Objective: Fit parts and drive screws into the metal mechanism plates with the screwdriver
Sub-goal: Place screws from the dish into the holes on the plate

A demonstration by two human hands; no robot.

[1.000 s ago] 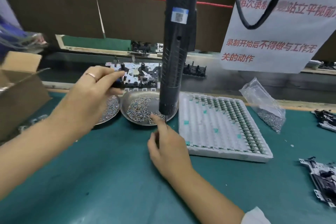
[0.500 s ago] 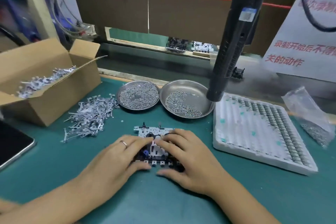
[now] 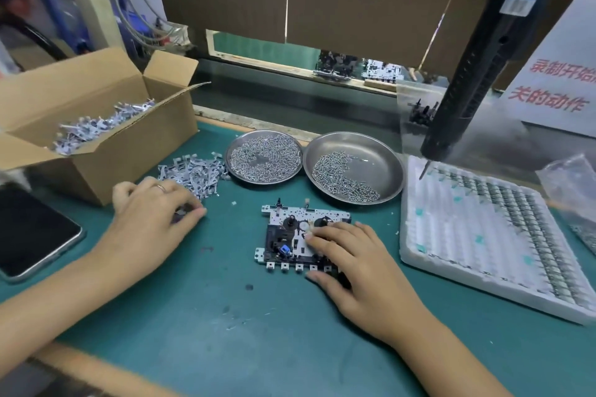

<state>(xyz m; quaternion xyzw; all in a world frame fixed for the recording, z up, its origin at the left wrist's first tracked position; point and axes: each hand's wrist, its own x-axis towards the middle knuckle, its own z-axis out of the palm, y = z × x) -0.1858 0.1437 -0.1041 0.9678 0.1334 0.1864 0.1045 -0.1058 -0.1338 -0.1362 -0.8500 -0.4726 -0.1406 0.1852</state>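
Observation:
A metal mechanism plate with black spindles and a small blue part lies flat on the green mat. My right hand rests on its right side, fingers pressing it down. My left hand is at the edge of a loose pile of small metal brackets, fingertips pinched on one bracket. The black electric screwdriver hangs untouched at the upper right, its bit over the white tray. Two round steel dishes hold screws, the left dish and the right dish.
An open cardboard box of brackets stands at the left. A phone lies at the left edge. A white foam tray with rows of small parts sits right, with a plastic bag beyond. A conveyor runs behind.
My left hand left the plate and moved left to the bracket pile. My right hand stays on the plate. One second ago the plate was being carried from the conveyor.

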